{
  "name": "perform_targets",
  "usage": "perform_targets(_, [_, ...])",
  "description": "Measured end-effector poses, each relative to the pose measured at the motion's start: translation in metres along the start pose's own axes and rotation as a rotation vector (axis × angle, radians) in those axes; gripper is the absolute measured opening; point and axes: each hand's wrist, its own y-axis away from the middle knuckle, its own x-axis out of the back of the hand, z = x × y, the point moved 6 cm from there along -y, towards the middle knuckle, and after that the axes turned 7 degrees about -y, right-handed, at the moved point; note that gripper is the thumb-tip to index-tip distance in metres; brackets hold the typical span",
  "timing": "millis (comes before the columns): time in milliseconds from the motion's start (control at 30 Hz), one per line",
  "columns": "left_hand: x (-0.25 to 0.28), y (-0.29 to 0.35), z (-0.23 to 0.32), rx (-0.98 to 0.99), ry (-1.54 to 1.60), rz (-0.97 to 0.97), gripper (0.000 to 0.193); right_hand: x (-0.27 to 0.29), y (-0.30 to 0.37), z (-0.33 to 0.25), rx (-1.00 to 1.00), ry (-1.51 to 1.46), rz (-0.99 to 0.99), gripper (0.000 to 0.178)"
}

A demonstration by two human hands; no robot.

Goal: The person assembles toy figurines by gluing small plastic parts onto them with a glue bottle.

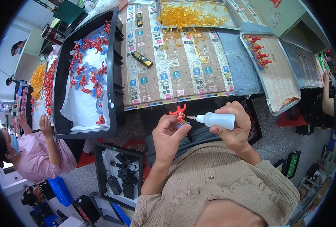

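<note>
My left hand [167, 137] pinches a small red toy figure [178, 111] with a blue lower part, held over my lap just off the table's near edge. In my right hand [234, 126] is a white squeeze bottle [220, 120] lying nearly level. Its thin nozzle points left and meets or nearly meets the figure; I cannot tell whether it touches. On the table to the left, a black tray [114, 94] lined with white sheet holds several more red and blue figures [96, 81]. A metal tray [279, 72] at the right carries a short row of similar figures.
A metal tray [236, 22] at the back is heaped with yellow translucent pieces [187, 17], some spilling onto the printed table cover [156, 89]. Two dark small tubes lie there, one nearer [142, 59]. Left of me, a co-worker [43, 151] sits beside a bin of black adapters [122, 176].
</note>
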Motion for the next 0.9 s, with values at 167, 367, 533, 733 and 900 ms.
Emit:
perform_targets(167, [0.002, 0.000, 0.005, -0.113, -0.151, 0.041, 0.029, 0.002, 0.000, 0.001, -0.013, -0.032, 0.056, 0.041])
perform_targets(367, [0.002, 0.006, 0.022, -0.344, -0.618, 0.147, 0.035, 0.003, 0.000, 0.000, -0.018, -0.028, 0.069, 0.041])
perform_targets(533, [-0.002, 0.006, 0.032, -0.450, -0.848, 0.194, 0.038, 0.004, 0.001, -0.001, -0.011, -0.050, 0.065, 0.041])
perform_targets(733, [-0.006, 0.009, 0.035, -0.544, -0.969, 0.221, 0.038, 0.003, 0.002, -0.001, 0.000, -0.020, 0.045, 0.042])
perform_targets(900, [-0.010, 0.011, 0.038, -0.537, -1.013, 0.222, 0.038, -0.001, 0.002, 0.000, 0.050, 0.052, 0.012, 0.043])
